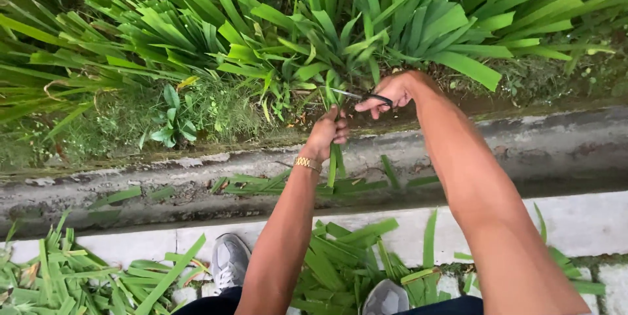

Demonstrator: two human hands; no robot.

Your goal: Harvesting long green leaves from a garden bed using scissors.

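in the middle of the frame our left hand [327, 133] grips a long leaf [335, 161]. our right hand [387, 92] pinches scissors [363, 96] just above. we think it's light and bendy, best held low.

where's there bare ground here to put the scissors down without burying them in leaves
Bare pavement lies right of the right arm, past the cut leaves. A smaller bare strip sits between the left leaf pile and the grey shoe. The gutter is mostly clear at right. Crowded: the plant bed and around both feet.
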